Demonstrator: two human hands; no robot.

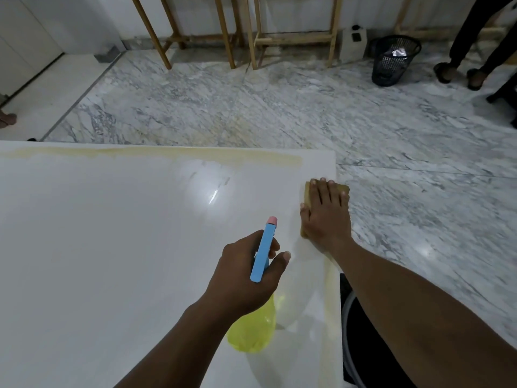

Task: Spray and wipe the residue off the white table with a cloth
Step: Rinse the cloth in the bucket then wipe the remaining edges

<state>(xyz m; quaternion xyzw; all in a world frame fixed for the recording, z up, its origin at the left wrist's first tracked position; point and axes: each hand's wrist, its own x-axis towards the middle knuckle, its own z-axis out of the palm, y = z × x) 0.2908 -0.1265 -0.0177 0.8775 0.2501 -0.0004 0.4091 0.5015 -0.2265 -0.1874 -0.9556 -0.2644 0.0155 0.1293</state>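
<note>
Mustard-tan folded cloth [307, 196]: lies flat on the glossy white bench [112, 247], near the far right corner and right at the right edge. It is mostly hidden under the right hand [326, 217]. Only a strip on its left side, the far right corner and a bit near the wrist show, so I can't make out fold or weave. Its long axis runs away from the person, roughly parallel to the bench's right edge.

Right hand is palm down on the cloth, fingers [321, 189] straight and close together, pressing flat, thumb along the left side.

Yellowish residue streak [167, 154]: a thin ragged band along the bench's far edge that stops short of the corner. A fainter band runs down the right edge below the wrist.

Left hand [246, 273] grips the yellow translucent plastic spray bottle [253, 331] at the neck, fingers curled round it, thumb out to the right. The trigger is hidden, so I can't tell if a finger is on it. The flat blue spray head has a pink nozzle tip and points away from the person, slightly right. The body is partly hidden behind the wrist.

Beyond the bench: grey-veined marble floor [279, 107], bare wooden frame legs [237, 32], black mesh bin [393, 60], and a standing person's dark-clad legs [475, 37], cut off at the top.
</note>
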